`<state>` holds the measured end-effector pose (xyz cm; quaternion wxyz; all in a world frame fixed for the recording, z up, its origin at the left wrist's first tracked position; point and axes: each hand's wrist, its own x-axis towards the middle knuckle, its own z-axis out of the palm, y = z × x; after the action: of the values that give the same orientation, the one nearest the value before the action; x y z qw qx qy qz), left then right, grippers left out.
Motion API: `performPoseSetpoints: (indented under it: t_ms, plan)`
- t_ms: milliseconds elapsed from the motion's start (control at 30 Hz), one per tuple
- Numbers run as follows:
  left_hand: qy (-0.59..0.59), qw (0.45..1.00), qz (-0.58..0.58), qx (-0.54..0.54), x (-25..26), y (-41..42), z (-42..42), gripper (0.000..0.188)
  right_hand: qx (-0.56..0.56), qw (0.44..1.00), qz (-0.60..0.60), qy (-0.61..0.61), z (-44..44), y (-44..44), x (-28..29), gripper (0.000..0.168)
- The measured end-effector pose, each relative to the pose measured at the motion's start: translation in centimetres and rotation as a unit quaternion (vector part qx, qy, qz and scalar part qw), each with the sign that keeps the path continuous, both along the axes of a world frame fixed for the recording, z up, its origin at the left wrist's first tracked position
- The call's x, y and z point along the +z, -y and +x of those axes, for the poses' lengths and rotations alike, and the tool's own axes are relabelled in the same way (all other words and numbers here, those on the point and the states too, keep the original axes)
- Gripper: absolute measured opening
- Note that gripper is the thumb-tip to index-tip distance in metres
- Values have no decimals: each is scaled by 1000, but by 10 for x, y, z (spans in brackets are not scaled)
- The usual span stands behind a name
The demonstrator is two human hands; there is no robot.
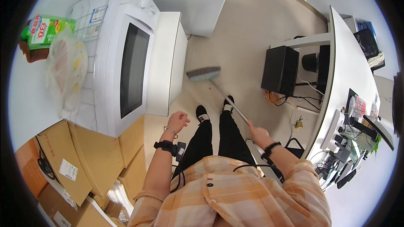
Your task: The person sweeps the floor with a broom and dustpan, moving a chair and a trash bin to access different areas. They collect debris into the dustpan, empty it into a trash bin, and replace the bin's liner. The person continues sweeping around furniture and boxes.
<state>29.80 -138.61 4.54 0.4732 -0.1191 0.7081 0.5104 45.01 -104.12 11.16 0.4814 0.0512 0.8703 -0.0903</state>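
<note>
My right hand (259, 135) grips the upper part of a long metal broom handle (232, 103). The handle slants down and away to a broom head (203, 73), whose bristles rest on the tiled floor (221, 47) beyond my feet. A small dark speck (210, 88) lies just behind the broom head. My left hand (178, 121) hangs free in front of my left leg with its fingers loosely curled, and it touches nothing. Nearest to it is the corner of a white cabinet (162, 94).
A white microwave oven (134, 66) sits on the cabinet, with a wire rack and plastic bag (68, 69) on top. Cardboard boxes (94, 160) are stacked at left. At right stands a white desk (342, 69); a black computer case (279, 69) and loose cables (279, 97) are beneath it.
</note>
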Motion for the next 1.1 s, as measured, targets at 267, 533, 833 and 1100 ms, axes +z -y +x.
performPoseSetpoints:
  t_ms: [267,533,833,1100]
  plan:
    - [-1,999,2,-45,-6,0,-3,20,-87,994,-4,-64,25,-7,59,54]
    - [13,998,-1,-59,1,3,4,20,-155,978,-2,-141,-99,42,-71,56]
    - [28,999,-18,-15,-2,9,29,22,-51,999,-5,17,34,23,0,58]
    - [35,998,-1,-61,2,-13,51,20,-158,978,-14,-134,57,-14,24,57]
